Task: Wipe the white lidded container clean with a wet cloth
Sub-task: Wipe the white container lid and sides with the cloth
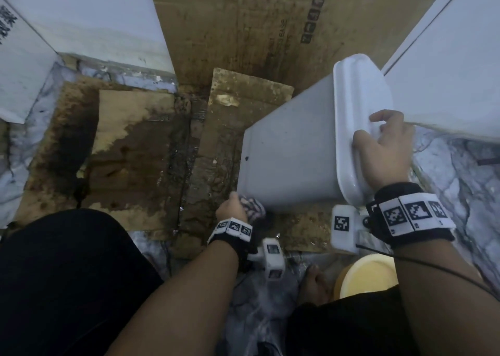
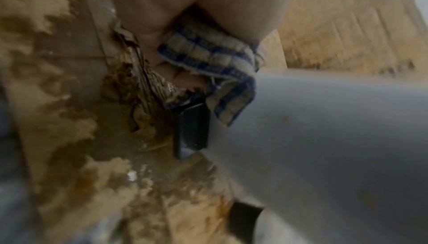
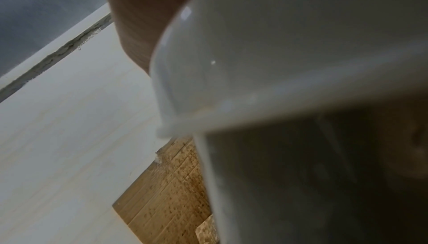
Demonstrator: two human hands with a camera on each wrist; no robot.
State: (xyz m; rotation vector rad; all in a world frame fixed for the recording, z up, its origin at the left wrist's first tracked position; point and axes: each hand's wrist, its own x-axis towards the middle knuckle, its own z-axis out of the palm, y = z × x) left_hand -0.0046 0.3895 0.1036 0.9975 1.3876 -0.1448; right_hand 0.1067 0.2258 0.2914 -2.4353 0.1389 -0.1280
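Left hand (image 1: 231,206) presses checked cloth (image 1: 253,208) against smooth white container (image 1: 292,150).

A home floor: marble tiles (image 1: 460,193) under wet, stained cardboard (image 1: 130,144).

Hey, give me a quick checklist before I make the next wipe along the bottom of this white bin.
1. Cloth held in left hand: ok.
2. Cloth touching the white container near its bottom corner: ok.
3. Right hand gripping the lid end, container tilted: ok.
4. Lid closed: ok.
5. Cloth wet enough: cannot tell.
6. Clean floor under the container: not ok, stained wet cardboard.
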